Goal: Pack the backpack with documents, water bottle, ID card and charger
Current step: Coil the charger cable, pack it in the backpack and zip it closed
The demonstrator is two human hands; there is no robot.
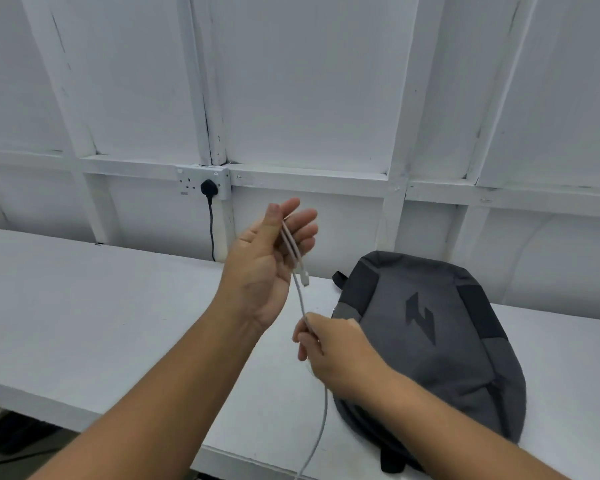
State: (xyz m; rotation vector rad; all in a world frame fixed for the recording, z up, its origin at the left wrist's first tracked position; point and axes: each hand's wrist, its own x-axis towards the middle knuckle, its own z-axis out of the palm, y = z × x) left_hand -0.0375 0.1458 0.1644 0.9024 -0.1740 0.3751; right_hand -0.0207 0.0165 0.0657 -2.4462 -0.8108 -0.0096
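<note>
A grey backpack [430,341] with a dark logo lies flat on the white table [84,306], to the right. My left hand [267,265] is raised above the table, palm up, pinching folded loops of a white charger cable [300,292] between thumb and fingers; a connector end dangles below the palm. My right hand [329,351] is lower, beside the backpack's left edge, gripping the same cable. From there the cable runs down past the table's front edge and out of view. Documents, bottle and ID card are not visible.
A wall socket [203,183] with a black plug and cord sits on the white panelled wall behind the table, left of my hands. The table's front edge [222,452] runs diagonally at lower left, with dark floor below.
</note>
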